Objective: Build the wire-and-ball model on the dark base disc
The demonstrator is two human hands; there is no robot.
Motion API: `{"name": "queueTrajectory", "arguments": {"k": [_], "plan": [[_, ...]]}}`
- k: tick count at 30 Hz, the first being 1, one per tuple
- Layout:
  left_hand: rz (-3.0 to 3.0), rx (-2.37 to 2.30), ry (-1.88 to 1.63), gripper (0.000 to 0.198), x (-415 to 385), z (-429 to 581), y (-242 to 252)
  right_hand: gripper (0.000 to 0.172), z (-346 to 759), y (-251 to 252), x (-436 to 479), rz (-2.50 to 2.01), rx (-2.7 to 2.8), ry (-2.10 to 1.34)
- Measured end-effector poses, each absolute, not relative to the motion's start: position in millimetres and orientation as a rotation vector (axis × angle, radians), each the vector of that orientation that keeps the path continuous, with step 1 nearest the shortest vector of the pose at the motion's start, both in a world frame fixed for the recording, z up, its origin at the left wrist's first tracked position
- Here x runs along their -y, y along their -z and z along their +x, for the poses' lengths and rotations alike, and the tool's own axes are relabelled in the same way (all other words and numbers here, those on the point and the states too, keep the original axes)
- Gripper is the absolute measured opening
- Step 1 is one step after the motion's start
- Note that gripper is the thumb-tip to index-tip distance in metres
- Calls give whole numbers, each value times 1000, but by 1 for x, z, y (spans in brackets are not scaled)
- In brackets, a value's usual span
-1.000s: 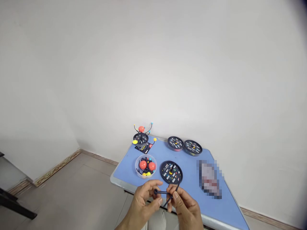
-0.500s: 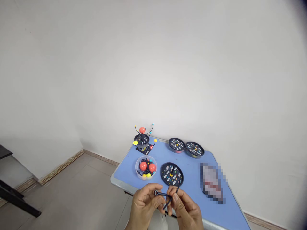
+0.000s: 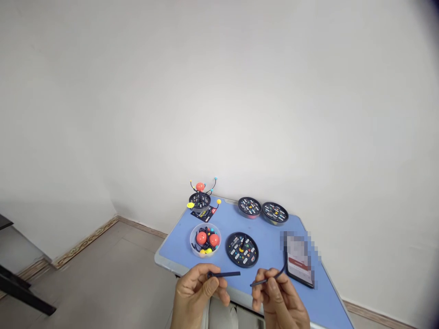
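Observation:
Between thumb and fingers, my left hand (image 3: pixel 197 292) pinches a short black plastic arm with a ring end (image 3: pixel 229 274), its straight end pointing right. My right hand (image 3: pixel 279 297) grips a thin curved black rod (image 3: pixel 283 267), one tip aimed at the left piece, with a gap between them. Just beyond my hands lies a round black base (image 3: pixel 236 256) printed with planets, a short black post standing at its middle. To its left, a clear tub (image 3: pixel 192 249) holds red balls (image 3: pixel 201 238), small yellow and blue balls and black rods.
An assembled planet model (image 3: pixel 200 196) stands at the back left of the blue table (image 3: pixel 212 214), by a printed card (image 3: pixel 205 214). Two lidded round tubs (image 3: pixel 249 207) sit at the back. A partly pixelated phone (image 3: pixel 300 269) lies at right.
My hands have moved apart, and the curved rod is now separate from the ringed arm. My right hand shifted right with the rod; the left moved slightly left.

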State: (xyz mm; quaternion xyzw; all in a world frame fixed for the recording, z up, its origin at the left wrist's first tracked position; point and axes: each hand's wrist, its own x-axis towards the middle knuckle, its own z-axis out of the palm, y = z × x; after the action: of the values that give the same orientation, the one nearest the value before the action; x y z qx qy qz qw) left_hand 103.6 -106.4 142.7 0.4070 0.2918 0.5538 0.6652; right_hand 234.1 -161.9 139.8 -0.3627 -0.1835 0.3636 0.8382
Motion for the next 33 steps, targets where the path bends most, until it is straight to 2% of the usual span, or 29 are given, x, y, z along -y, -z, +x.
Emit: {"name": "queueTrajectory", "arguments": {"k": [20,33], "plan": [[939,-770,-1207,39,116,108,-141,19,224,-132,157,-780,438,-646],[914,-775,-1203,39,115,112,-143,23,224,-131,158,-829,424,-608]]}}
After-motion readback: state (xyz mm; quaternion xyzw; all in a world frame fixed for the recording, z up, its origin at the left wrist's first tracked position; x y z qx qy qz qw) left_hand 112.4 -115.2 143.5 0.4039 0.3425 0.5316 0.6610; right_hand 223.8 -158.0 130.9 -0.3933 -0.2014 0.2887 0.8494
